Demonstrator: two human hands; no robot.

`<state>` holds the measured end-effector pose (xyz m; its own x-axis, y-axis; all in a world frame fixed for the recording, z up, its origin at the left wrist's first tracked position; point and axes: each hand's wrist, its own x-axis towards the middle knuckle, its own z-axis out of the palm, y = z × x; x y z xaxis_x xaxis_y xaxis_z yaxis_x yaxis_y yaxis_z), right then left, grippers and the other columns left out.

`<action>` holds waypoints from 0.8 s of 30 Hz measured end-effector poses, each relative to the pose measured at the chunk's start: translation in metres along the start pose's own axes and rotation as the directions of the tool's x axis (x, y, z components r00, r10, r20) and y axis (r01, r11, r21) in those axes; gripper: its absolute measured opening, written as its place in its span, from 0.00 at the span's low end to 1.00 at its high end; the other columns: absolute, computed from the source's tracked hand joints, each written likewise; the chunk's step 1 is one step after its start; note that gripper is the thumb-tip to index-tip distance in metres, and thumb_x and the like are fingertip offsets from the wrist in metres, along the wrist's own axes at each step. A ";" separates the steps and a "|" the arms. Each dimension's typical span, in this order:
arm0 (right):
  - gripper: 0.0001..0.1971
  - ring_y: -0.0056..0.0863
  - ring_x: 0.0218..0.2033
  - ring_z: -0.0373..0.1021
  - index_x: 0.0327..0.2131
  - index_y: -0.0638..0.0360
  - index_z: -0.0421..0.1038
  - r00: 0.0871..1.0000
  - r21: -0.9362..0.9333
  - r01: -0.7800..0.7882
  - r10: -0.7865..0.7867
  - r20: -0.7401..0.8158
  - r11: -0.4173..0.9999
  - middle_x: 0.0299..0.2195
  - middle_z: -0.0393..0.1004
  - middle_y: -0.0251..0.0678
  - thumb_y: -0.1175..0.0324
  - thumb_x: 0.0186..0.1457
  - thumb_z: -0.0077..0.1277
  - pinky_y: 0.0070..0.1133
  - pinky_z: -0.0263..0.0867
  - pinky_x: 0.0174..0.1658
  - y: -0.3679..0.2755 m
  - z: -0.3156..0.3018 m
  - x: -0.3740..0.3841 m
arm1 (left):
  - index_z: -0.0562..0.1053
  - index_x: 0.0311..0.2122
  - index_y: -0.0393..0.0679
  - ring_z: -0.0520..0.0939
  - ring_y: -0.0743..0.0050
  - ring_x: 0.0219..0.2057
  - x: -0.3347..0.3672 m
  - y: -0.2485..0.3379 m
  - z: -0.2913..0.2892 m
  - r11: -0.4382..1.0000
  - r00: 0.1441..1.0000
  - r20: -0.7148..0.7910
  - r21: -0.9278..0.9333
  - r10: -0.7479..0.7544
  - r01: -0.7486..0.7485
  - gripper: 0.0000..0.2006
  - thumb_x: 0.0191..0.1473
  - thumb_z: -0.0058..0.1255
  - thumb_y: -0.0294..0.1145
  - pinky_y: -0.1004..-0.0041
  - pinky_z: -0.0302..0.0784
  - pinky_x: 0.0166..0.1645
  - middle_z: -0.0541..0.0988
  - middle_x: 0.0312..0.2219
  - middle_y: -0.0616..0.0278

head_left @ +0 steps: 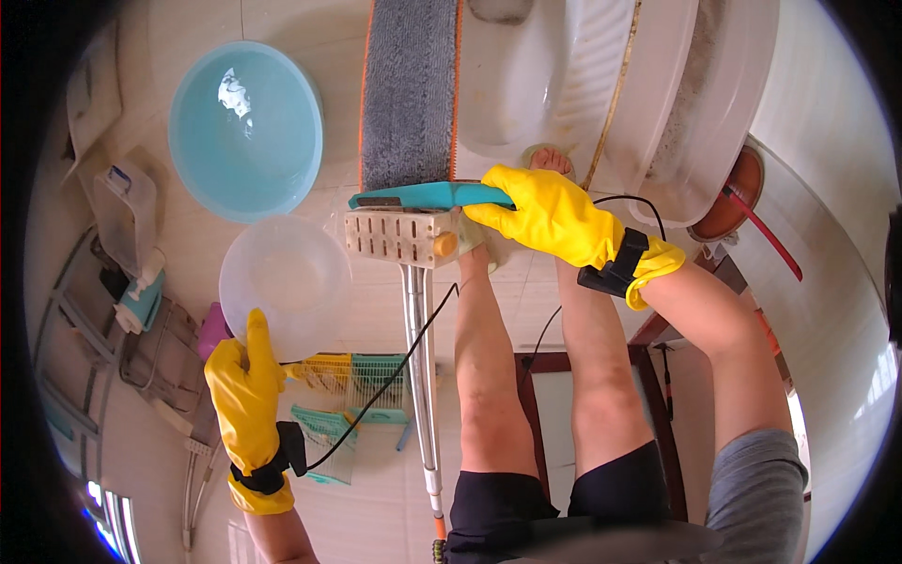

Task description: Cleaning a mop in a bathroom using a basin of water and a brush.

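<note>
Both my hands wear yellow rubber gloves. My left hand (246,390) is closed on the rim of a translucent white plastic bowl (287,282), its thumb or a finger laid over the near side. With my right hand (554,216) I grip a long teal handle (413,195) with a dark inset. It lies across the near end of a flat mop's grey pad (410,94), which has orange edging. Just below the handle is the mop's slotted beige head (402,237) with an orange knob, joined to a steel pole (421,357). What the teal handle ends in is unclear.
A light-blue basin (246,132) of water stands at the far left. A white squat toilet (526,85) lies ahead. At right is a brown bowl (738,193) with a red handle. Wire cages (376,381) and a metal rack (80,320) stand at left. Black cables run from my wrists.
</note>
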<state>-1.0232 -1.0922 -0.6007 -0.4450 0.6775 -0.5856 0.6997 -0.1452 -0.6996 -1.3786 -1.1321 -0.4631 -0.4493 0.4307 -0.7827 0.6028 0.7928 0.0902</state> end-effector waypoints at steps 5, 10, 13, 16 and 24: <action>0.16 0.50 0.30 0.73 0.34 0.57 0.72 0.998 -0.081 0.008 -0.002 0.066 0.997 0.28 0.76 0.46 0.53 0.56 0.57 0.38 0.68 0.33 0.015 -0.005 0.022 | 0.76 0.27 0.37 0.73 0.78 0.16 0.001 -0.009 -0.004 1.000 1.000 -0.021 0.013 -0.005 0.005 0.25 0.60 0.54 0.53 0.77 0.64 0.23 0.73 0.14 0.62; 0.19 0.44 0.27 0.74 0.37 0.59 0.72 0.986 -0.115 0.009 -0.028 -0.164 0.993 0.23 0.75 0.44 0.50 0.59 0.56 0.34 0.68 0.30 0.044 -0.041 0.090 | 0.67 0.17 0.37 0.72 0.76 0.12 0.000 0.001 0.008 0.994 0.991 -0.093 -0.029 0.101 -0.104 0.25 0.62 0.56 0.43 0.74 0.65 0.19 0.70 0.10 0.59; 0.20 0.40 0.25 0.73 0.37 0.59 0.72 0.980 0.049 -0.140 0.146 -0.135 0.989 0.22 0.74 0.43 0.49 0.60 0.55 0.32 0.68 0.29 0.018 -0.068 0.087 | 0.66 0.17 0.37 0.72 0.76 0.12 -0.002 0.007 0.010 0.993 0.989 -0.098 -0.031 0.108 -0.112 0.25 0.61 0.56 0.43 0.73 0.64 0.19 0.70 0.10 0.59; 0.19 0.49 0.27 0.73 0.36 0.57 0.72 0.990 -0.074 0.071 -0.080 -0.120 0.995 0.26 0.74 0.47 0.50 0.57 0.57 0.36 0.68 0.32 0.020 -0.041 0.052 | 0.66 0.18 0.37 0.71 0.76 0.12 0.005 0.001 0.011 0.962 0.948 -0.164 0.048 0.271 -0.267 0.25 0.61 0.56 0.43 0.72 0.63 0.19 0.69 0.10 0.60; 0.19 0.48 0.30 0.73 0.37 0.59 0.73 0.994 -0.190 0.108 -0.110 -0.002 0.976 0.27 0.74 0.49 0.52 0.56 0.58 0.37 0.68 0.34 0.046 -0.037 0.072 | 0.64 0.18 0.38 0.71 0.77 0.12 -0.001 -0.008 0.009 0.971 0.960 -0.160 -0.028 0.230 -0.237 0.24 0.62 0.56 0.40 0.73 0.62 0.17 0.67 0.09 0.61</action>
<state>-1.0025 -1.0230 -0.6598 -0.5185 0.6905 -0.5044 0.7411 0.0686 -0.6679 -1.3771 -1.1428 -0.4683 -0.3980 0.6648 -0.6322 0.6734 0.6797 0.2907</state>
